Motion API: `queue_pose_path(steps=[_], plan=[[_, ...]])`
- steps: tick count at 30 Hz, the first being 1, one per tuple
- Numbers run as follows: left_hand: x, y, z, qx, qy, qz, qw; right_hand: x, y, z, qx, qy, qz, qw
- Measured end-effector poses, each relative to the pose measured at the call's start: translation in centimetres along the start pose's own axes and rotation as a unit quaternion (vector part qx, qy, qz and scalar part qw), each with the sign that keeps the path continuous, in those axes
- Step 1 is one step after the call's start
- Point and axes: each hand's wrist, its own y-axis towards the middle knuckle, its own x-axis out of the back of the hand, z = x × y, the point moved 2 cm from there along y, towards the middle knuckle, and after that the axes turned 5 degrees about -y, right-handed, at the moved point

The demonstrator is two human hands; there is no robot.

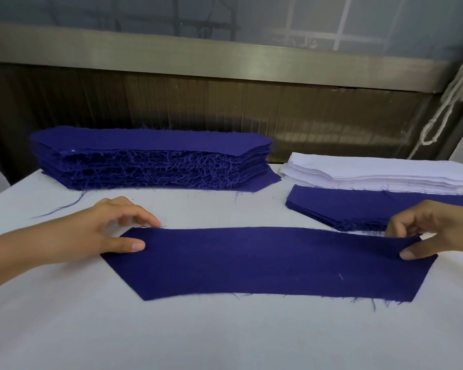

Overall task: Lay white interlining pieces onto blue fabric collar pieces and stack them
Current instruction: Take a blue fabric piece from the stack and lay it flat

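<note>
1 view only: a wide-angle camera worn on the head, facing forward and down over the white table. it sits near, with the left hand and right hand at the 2 side edges and the blue collar piece stretched between their fingers. beyond the fingertips the blue stack, white interlining stack and panelled wall bow across the top.

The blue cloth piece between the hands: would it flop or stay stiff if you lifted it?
Probably floppy: the blue collar piece lies flat on the table and buckles a little where the right hand pinches its corner. Likely very light, being one thin layer. Its frayed edges may shed threads if tugged.
</note>
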Motion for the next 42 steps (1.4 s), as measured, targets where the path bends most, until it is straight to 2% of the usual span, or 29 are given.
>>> queue_pose_path(steps=[5,9,15,18,21,24,27,32,34,37,39,42], plan=[[0.1,0.0,0.2,0.023,-0.006,0.024,0.999,-0.2,0.1,0.0,-0.01,-0.001,-0.01,1.0],[0.1,-0.1,-0.6,-0.005,-0.032,0.036,0.999,0.5,-1.0,-1.0,-0.076,-0.035,-0.05,0.995],[0.6,-0.3,-0.2,0.039,-0.005,0.054,0.998,0.2,-1.8,-0.8,-0.141,0.026,0.04,0.989],[0.8,-0.3,0.0,0.072,-0.059,0.037,0.995,0.5,-1.9,0.1,-0.132,0.039,0.045,0.989],[1.2,0.1,0.1,0.103,-0.158,0.048,0.981,1.0,-2.5,1.5,-0.134,0.092,-0.004,0.987],[1.1,0.7,-0.7,0.126,-0.242,0.03,0.962,1.6,-3.2,2.8,-0.119,0.17,-0.093,0.974],[0.6,1.8,-2.0,0.128,-0.262,-0.005,0.957,2.9,-3.8,3.6,-0.132,0.191,-0.221,0.947],[-0.5,5.3,-5.8,0.108,-0.288,-0.008,0.952,5.5,-5.0,3.6,-0.187,0.215,-0.364,0.887],[-1.4,7.1,-7.9,0.107,-0.292,-0.014,0.95,6.8,-5.7,2.5,-0.219,0.227,-0.421,0.851],[-3.2,10.1,-10.9,0.107,-0.296,-0.027,0.949,8.4,-6.6,0.2,-0.249,0.298,-0.5,0.774],[-4.5,12.0,-12.8,0.102,-0.304,-0.025,0.947,9.3,-7.2,-1.7,-0.264,0.348,-0.528,0.729],[-6.1,14.6,-15.2,0.101,-0.301,-0.01,0.948,10.2,-8.2,-4.1,-0.281,0.381,-0.55,0.688]])
